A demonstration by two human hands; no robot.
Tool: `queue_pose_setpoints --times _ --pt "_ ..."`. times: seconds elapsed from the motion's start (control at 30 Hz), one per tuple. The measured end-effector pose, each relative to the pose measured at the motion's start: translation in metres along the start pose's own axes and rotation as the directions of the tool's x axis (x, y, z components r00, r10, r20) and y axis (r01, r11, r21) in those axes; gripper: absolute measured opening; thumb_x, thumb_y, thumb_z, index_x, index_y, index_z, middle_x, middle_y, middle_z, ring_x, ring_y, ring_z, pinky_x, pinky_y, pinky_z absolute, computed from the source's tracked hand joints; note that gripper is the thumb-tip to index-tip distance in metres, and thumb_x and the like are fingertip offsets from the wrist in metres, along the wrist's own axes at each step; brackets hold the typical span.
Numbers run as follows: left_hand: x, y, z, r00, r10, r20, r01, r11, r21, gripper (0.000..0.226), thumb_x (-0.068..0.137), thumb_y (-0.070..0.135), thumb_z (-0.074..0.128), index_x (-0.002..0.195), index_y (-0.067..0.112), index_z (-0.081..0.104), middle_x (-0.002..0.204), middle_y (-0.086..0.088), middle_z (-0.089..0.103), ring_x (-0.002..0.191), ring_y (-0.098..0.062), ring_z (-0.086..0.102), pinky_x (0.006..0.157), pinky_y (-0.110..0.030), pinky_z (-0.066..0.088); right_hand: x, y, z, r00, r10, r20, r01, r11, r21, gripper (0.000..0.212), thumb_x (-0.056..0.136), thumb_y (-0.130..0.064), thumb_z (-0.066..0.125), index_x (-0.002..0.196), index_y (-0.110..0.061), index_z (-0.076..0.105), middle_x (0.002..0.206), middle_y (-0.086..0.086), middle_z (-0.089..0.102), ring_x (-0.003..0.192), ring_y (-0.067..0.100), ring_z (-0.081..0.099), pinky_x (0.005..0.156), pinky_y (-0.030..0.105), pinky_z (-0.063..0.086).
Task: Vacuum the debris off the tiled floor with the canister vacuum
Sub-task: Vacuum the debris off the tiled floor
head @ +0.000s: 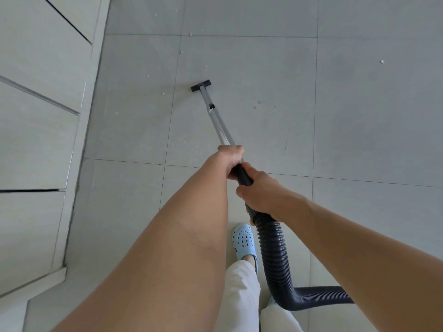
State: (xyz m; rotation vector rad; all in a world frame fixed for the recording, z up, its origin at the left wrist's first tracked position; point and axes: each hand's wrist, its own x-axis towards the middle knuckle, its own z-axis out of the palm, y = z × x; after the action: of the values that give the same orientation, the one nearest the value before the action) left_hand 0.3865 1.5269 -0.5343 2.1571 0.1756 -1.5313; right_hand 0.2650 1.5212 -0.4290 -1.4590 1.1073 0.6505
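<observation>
Both hands, the left hand (231, 161) and right hand (257, 192), hold the wand (219, 127) tight, its nozzle (201, 85) on the tiled floor (359, 116) near white crumbs (163, 93), so push there next.

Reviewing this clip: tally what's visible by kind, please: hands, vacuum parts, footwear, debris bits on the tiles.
Hands: 2, left hand, right hand, both gripping the wand
Vacuum parts: 3, floor nozzle, wand, hose
Footwear: 1, blue clog
Debris bits: at least 7; some too small to tell
Total: at least 13
</observation>
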Motion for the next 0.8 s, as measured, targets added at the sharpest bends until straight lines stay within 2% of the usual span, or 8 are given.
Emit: queue_pose_setpoints --times 0.13,0.37,0.47,0.57,0.8 --pt "-0.011 -0.020 0.001 1.000 -0.018 -0.002 0.018 1.000 0.010 0.041 0.098 0.032 0.046 0.130 0.006 0.046 0.104 -0.014 0.066 0.070 -0.025 0.066 0.043 -0.027 0.051 -0.015 0.008 0.013 1.000 -0.003 0.008 0.004 1.000 -0.026 0.067 0.092 -0.013 0.048 0.147 -0.045 0.027 0.091 0.003 0.057 0.083 0.026 0.064 0.081 0.049 0.059" --pt "-0.045 -0.064 0.015 0.998 -0.036 0.052 0.039 0.998 -0.054 0.043 0.098 0.032 0.047 0.131 0.004 0.044 0.111 -0.016 0.065 0.074 -0.026 0.068 0.047 -0.030 0.056 -0.051 0.040 0.027 0.999 -0.009 0.033 0.011 0.998 -0.058 0.063 0.091 -0.014 0.049 0.144 -0.044 0.031 0.091 0.004 0.055 0.079 0.027 0.062 0.081 0.052 0.059" --pt "-0.060 -0.091 0.026 0.996 -0.049 0.076 0.056 0.994 -0.096 0.044 0.098 0.032 0.048 0.132 0.004 0.042 0.114 -0.017 0.064 0.078 -0.026 0.068 0.043 -0.028 0.054 -0.073 0.059 0.034 0.999 0.000 0.051 0.005 0.995 -0.099 0.065 0.091 -0.014 0.050 0.145 -0.045 0.030 0.089 0.004 0.055 0.078 0.025 0.062 0.080 0.051 0.059" --pt "-0.075 -0.114 0.032 0.995 -0.064 0.079 0.074 0.990 -0.123 0.045 0.097 0.032 0.047 0.131 0.004 0.042 0.114 -0.017 0.065 0.083 -0.028 0.070 0.047 -0.030 0.057 -0.091 0.071 0.041 0.997 -0.008 0.079 0.020 0.989 -0.145 0.065 0.093 -0.014 0.050 0.146 -0.043 0.029 0.088 0.004 0.055 0.075 0.023 0.060 0.081 0.050 0.059" --pt "-0.095 -0.157 0.037 0.994 -0.076 0.081 0.092 0.971 -0.220 0.049 0.096 0.031 0.047 0.134 0.002 0.041 0.113 -0.018 0.064 0.081 -0.027 0.070 0.047 -0.029 0.056 -0.118 0.088 0.054 0.992 -0.016 0.129 0.049 0.965 -0.259 0.070 0.092 -0.016 0.050 0.150 -0.046 0.023 0.088 0.003 0.056 0.076 0.023 0.061 0.080 0.046 0.060"
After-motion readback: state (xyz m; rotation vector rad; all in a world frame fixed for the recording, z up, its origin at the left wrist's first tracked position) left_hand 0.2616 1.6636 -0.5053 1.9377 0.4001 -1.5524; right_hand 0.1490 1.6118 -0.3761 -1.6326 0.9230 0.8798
